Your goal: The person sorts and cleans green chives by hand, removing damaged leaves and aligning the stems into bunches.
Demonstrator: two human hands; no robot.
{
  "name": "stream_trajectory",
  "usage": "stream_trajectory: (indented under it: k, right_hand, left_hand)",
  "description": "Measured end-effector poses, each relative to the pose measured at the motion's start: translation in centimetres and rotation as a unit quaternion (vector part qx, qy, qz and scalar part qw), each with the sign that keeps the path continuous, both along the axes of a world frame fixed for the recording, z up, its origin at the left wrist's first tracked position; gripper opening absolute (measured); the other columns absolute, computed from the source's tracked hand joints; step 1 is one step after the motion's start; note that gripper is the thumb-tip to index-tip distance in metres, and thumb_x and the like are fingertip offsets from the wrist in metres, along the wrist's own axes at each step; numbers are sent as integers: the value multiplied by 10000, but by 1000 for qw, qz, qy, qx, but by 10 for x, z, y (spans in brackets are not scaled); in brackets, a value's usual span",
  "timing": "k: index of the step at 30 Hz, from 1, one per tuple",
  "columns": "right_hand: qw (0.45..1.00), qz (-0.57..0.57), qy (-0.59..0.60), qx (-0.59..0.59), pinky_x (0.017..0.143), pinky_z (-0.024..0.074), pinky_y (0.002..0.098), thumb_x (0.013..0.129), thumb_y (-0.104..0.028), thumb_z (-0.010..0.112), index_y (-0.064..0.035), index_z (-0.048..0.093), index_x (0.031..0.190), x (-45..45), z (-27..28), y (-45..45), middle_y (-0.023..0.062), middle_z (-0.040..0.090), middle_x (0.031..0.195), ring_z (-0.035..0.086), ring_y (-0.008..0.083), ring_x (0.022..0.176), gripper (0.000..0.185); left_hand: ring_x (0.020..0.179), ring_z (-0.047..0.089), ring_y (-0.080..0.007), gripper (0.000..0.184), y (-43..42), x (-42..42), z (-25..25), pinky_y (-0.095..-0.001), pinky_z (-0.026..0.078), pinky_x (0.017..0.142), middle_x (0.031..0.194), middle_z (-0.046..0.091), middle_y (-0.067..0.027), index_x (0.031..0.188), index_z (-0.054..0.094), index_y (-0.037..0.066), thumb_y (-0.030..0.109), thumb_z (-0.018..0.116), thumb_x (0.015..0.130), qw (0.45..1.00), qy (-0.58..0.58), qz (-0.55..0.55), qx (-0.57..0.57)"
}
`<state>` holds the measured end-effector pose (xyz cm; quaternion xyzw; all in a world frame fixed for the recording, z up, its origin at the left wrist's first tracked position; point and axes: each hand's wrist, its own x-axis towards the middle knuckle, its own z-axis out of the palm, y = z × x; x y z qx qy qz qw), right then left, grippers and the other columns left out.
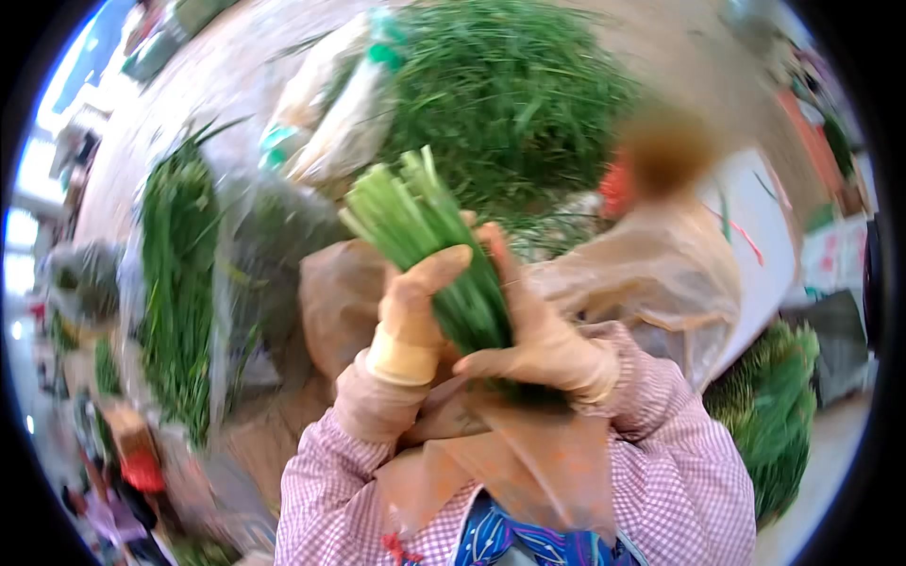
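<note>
My left hand [415, 307], in a pale glove, is closed round a bunch of long green stalks that look like garlic chives [462, 283]. Its thumb lies across the front of the stalks. From the other side my right hand [552, 344], also gloved, clasps the same bunch lower down, its thumb and fingers around it. The pale cut ends are tilted up and to the left. The lower leaves run down toward my lap and are partly hidden by my right hand. Beneath, a brownish plastic sheet [528, 453] covers my front.
A large heap of loose green leaves [510, 85] lies ahead. Left of it are rolled plastic bags with green print [349, 123]. More long greens [179, 292] lie at left, and stacked bundles [774, 424] at right. A blurred brown object [665, 151] hangs upper right.
</note>
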<state>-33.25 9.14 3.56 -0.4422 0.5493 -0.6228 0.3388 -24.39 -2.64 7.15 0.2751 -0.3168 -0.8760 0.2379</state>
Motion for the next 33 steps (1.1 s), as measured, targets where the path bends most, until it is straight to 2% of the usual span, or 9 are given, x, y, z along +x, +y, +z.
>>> stream_trajectory:
  k: [1,5,9,11,14,16,21,25,33]
  right_hand:
    - [985,-30,169,-22,1109,301,363,744,-208,792,-61,-39,1524,-1,1,5,215,379,1441,381,316,1336,1150]
    - [998,-55,-36,19,1075,345,386,672,-137,843,-122,-76,1534,-5,-25,7,203,313,1499,393,275,1313,1260]
    - [967,-167,-187,45,944,459,313,741,-60,748,-84,208,1505,-22,8,44,94,527,1288,533,166,1128,936]
    - [942,-148,-289,88,791,499,298,720,-42,765,-52,506,1252,-50,38,84,45,626,1005,594,128,901,592]
    - [915,-248,-276,158,651,509,291,702,-52,765,-12,637,1002,-89,95,150,59,656,816,613,150,676,329]
    - [907,-302,-253,151,570,485,270,612,-5,746,19,638,850,-119,117,199,97,624,694,605,171,601,263]
    - [903,-399,-69,140,523,468,259,680,-49,726,22,615,937,-188,125,297,83,618,775,581,134,587,288]
    - [866,-456,-101,177,489,461,262,694,-66,767,27,561,1030,-218,98,317,78,596,751,576,139,571,405]
    - [845,-458,-148,234,487,470,279,680,-46,793,14,497,1061,-241,76,337,79,594,741,575,144,556,487]
  left_hand:
    - [1053,602,-225,457,7,-5,9,-354,485,959,1117,631,-101,1231,565,4,93,654,791,1000,-23,4,1]
    - [1024,628,-229,420,6,-34,-16,-351,510,940,1126,636,-119,1233,557,7,71,656,829,993,49,-62,83]
    - [1133,573,-257,578,36,-70,22,-375,469,991,1231,580,-129,1317,469,-9,142,699,809,978,24,-179,-108]
    - [1214,507,-259,714,55,-95,25,-393,404,1040,1331,515,-134,1399,379,-18,191,713,803,955,68,-257,-136]
    - [1193,506,-220,732,68,-128,19,-343,391,1029,1318,514,-136,1432,342,-15,140,707,816,919,101,-340,-174]
    - [1123,556,-189,625,76,-147,11,-312,415,999,1275,567,-128,1402,398,-21,158,665,865,881,68,-406,-235]
    - [1039,614,-172,497,99,-214,-24,-292,487,874,1196,623,-113,1320,512,13,164,659,870,817,12,-442,-369]
    - [1088,582,-366,393,121,-266,-36,-384,492,918,1175,622,-163,1209,601,70,172,620,830,600,66,-291,-742]
    - [1103,580,-345,341,147,-323,-48,-402,444,978,1182,628,-155,1187,628,75,168,595,861,493,23,-374,-785]
